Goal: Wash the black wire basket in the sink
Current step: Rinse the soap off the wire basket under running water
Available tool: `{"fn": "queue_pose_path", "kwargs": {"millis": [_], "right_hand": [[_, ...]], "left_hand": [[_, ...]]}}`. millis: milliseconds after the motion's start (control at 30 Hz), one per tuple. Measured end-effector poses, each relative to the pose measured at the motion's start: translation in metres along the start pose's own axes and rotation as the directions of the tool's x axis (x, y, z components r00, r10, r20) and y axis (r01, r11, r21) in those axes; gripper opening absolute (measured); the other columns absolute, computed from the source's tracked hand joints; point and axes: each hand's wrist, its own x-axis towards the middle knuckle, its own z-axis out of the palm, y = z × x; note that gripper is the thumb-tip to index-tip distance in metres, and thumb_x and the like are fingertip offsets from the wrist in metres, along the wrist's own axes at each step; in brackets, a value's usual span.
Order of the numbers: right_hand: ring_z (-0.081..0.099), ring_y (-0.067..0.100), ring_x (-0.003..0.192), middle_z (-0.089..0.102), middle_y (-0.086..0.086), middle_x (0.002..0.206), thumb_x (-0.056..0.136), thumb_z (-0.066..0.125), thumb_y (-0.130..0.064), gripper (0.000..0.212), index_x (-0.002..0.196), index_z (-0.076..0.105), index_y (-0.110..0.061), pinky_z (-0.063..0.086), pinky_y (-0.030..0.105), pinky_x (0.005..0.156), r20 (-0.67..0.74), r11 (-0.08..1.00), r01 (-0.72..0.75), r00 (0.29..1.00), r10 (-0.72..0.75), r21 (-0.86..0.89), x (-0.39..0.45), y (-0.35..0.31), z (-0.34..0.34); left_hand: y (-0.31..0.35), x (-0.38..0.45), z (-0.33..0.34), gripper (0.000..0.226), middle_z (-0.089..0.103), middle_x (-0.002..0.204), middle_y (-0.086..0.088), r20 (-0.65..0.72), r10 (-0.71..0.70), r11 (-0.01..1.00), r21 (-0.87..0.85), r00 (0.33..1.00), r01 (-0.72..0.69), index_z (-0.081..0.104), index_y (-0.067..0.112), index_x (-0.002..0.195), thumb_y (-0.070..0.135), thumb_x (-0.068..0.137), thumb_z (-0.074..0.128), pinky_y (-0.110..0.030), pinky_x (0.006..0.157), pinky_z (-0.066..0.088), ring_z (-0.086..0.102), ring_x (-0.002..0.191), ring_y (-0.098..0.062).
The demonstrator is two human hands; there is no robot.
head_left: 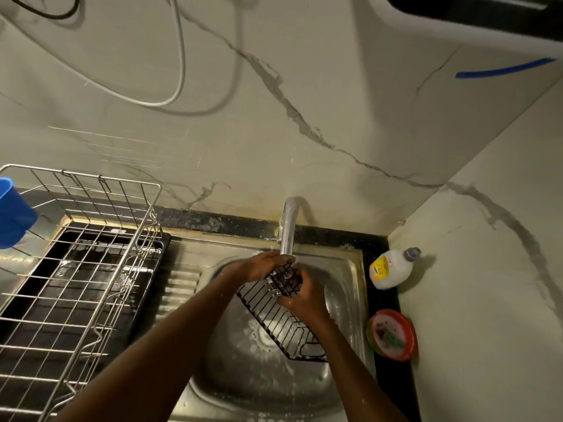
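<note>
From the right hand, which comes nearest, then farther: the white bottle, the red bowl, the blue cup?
1. White bottle, to the right hand's right, on the counter.
2. Red bowl, right and nearer the person; close to the bottle's rank.
3. Blue cup, far left on the rack.

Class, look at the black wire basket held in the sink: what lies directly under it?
Under the black wire basket lies the steel sink bowl, wet and foamy around the drain. The right hand and its forearm cover the bowl beside it.

both hands curled gripping, forearms extended
</note>
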Motion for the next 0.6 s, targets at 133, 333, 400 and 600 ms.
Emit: {"fn": "queue_pose_path", "kwargs": {"millis": [133, 333, 400, 600], "right_hand": [[0.064, -0.002, 0.091, 0.068, -0.015, 0.100, 0.063, 0.091, -0.018, 0.062, 0.117, 0.062, -0.026, 0.050, 0.012, 0.077, -0.093, 0.997, -0.045, 0.995, 0.038, -0.068, 0.002, -0.009, 0.004], [0.067, 0.014, 0.096, 0.067, -0.003, 0.108, 0.077, 0.084, -0.029, 0.052, 0.122, 0.061, -0.017, 0.042, 0.016, 0.074, -0.109, 0.974, -0.110, 0.990, 0.089, -0.197, 0.004, -0.021, -0.006], [0.063, 0.000, 0.084, 0.065, -0.016, 0.098, 0.069, 0.089, -0.022, 0.060, 0.121, 0.058, -0.021, 0.042, 0.012, 0.068, -0.073, 0.986, -0.153, 0.986, 0.147, -0.071, 0.002, -0.018, -0.014], [0.062, 0.003, 0.081, 0.066, -0.008, 0.096, 0.061, 0.090, -0.019, 0.059, 0.108, 0.056, -0.022, 0.041, 0.017, 0.061, -0.147, 0.985, -0.164, 0.974, 0.171, 0.058, -0.006, -0.013, -0.027]], "left_hand": [[0.005, 0.011, 0.004, 0.032, 0.070, 0.115, -0.014, -0.111, -0.002, 0.999, 0.042, 0.994, 0.007, 0.067, -0.001, 0.123, 0.023, 0.109, 0.051, -0.035, 0.099, 0.058, 0.068, 0.109, -0.029], [0.024, 0.004, 0.036, 0.039, 0.059, 0.148, -0.001, -0.144, 0.280, 0.892, 0.405, 0.949, -0.202, 0.056, 0.030, 0.146, 0.037, 0.108, 0.051, -0.036, 0.112, 0.045, 0.052, 0.135, -0.016], [0.013, -0.002, 0.027, 0.038, 0.057, 0.153, 0.005, -0.097, 0.330, 0.921, 0.250, 0.939, -0.298, 0.060, 0.035, 0.143, 0.044, 0.108, 0.050, -0.033, 0.118, 0.039, 0.049, 0.138, -0.009], [-0.006, -0.004, 0.007, 0.063, 0.057, 0.150, -0.010, -0.279, 0.017, 0.999, 0.036, 0.960, -0.008, 0.054, 0.018, 0.148, 0.061, 0.108, 0.031, -0.040, 0.116, 0.040, 0.054, 0.136, -0.026]]}}
